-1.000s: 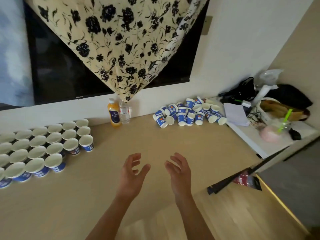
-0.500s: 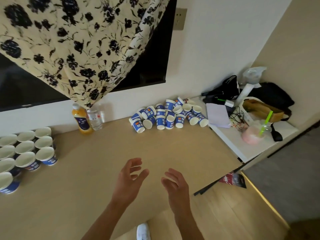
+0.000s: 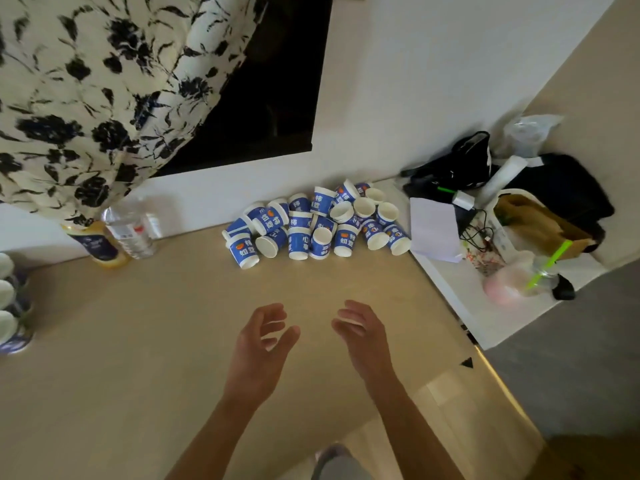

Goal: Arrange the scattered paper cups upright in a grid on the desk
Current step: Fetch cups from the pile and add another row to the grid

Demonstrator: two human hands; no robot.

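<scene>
Seen from the head camera, a person's left hand (image 3: 259,344) and right hand (image 3: 363,337) hover side by side over the near middle of a tan desk (image 3: 138,341), palms turned toward each other, fingers loosely curved and spread, neither holding nor touching anything. Well beyond them, against the far wall, lies a jumbled heap of blue-and-white paper cups (image 3: 311,226): some stand on their rims, some lie on their sides, several are piled on others, and those whose mouths face the camera show bare white insides. At the far left edge of the desk, a few upright cups (image 3: 8,317) stand in a column, blurred and cut off by the frame. Left of the heap, by the wall, a bottle of orange drink (image 3: 100,247) stands touching a clear water bottle (image 3: 130,230); a floral cloth (image 3: 104,81) hanging across a dark window (image 3: 270,81) hides the orange bottle's top. To the right, a white side table (image 3: 485,320) carries a sheet of paper (image 3: 434,230), a black bag (image 3: 457,164), a white tub (image 3: 509,195) holding a brown paper bag (image 3: 540,220), and a clear plastic cup (image 3: 509,282) of pinkish drink with a green straw.
</scene>
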